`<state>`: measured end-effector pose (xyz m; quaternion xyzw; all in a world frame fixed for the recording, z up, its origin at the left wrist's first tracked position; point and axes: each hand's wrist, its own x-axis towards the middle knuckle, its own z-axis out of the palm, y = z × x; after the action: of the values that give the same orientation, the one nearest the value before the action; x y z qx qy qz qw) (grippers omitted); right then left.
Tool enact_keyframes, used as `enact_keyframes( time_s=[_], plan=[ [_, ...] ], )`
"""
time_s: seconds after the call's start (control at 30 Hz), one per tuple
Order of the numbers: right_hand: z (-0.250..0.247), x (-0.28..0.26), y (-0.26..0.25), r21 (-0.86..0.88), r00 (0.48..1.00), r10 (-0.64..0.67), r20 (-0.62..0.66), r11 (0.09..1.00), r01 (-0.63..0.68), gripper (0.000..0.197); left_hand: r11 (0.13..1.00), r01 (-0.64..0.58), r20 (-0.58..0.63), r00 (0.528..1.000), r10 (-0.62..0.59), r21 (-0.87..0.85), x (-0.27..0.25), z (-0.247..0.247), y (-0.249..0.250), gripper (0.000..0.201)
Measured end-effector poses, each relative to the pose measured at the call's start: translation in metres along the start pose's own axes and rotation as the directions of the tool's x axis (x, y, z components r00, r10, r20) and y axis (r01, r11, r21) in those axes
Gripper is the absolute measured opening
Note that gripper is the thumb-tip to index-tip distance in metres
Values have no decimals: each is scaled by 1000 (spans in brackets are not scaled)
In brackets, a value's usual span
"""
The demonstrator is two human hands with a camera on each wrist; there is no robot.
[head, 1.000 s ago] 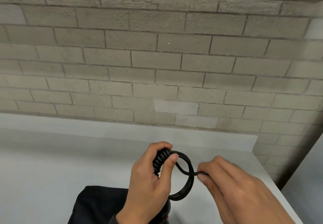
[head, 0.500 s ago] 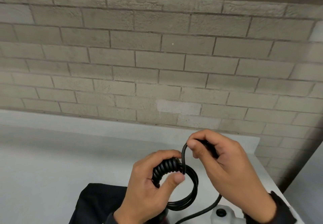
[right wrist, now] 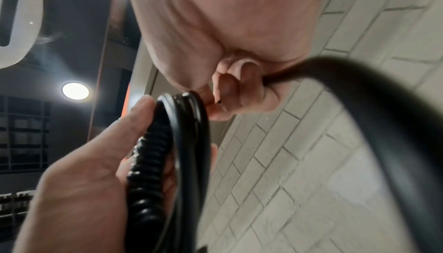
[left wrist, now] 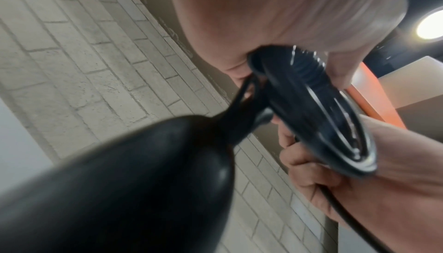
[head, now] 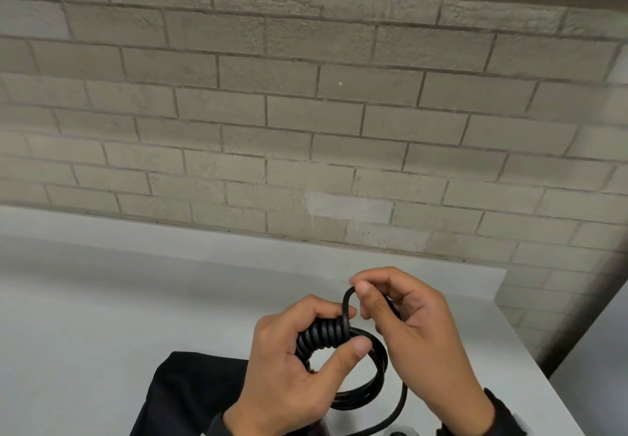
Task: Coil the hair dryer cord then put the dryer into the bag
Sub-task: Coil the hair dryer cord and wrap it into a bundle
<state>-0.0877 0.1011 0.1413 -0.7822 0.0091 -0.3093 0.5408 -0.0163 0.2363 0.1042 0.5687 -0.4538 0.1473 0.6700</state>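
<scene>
My left hand point(head: 350, 330) grips the black hair dryer cord point(head: 324, 336), a bundle of loops with tight turns wound round its top. My right hand point(head: 358, 286) pinches the free strand just above the bundle, bent into a small arch over those turns. From there the strand point(head: 404, 398) hangs down to the frame's bottom edge. The black bag point(head: 190, 398) lies on the table under my left forearm. In the left wrist view a dark rounded body, likely the dryer point(left wrist: 120, 181), hangs below the cord loops point(left wrist: 311, 105). The right wrist view shows the loops point(right wrist: 187, 143) edge-on between both hands.
The pale grey table point(head: 102, 316) ends at a raised ledge against a brick wall point(head: 306, 112). Its right edge point(head: 530, 350) runs close to my right hand, with a drop beyond. A small pale object point(head: 396, 432) peeks in at the bottom.
My right hand lifted the free strand from the right side of the loops to above them and laid it over the wound turns. The left hand kept its grip.
</scene>
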Motion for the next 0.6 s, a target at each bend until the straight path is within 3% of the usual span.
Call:
enact_keyframes(
  time_s=[0.2, 0.3, 0.4, 0.53, 0.6],
  plan=[
    [5, -14, 15, 166, 996, 91, -20, 982, -86, 10, 1000, -8, -70, 998, 8, 0, -4, 8, 2, 32],
    [2, -20, 22, 213, 997, 74, 24, 974, -77, 33, 1000, -2, -85, 996, 2, 6, -4, 8, 1, 50],
    [1, -28, 30, 270, 991, 17, 136, 961, -54, 54, 999, -36, -86, 996, 35, -6, -3, 6, 1, 38],
    [5, -31, 47, 319, 990, 45, 137, 944, -87, 42, 1000, -23, -124, 992, 23, 0, -4, 7, 0, 16],
    [8, -30, 53, 389, 993, 31, 118, 918, -74, 36, 1000, 2, -126, 992, -1, 13, -3, 8, 0, 20]
  ],
)
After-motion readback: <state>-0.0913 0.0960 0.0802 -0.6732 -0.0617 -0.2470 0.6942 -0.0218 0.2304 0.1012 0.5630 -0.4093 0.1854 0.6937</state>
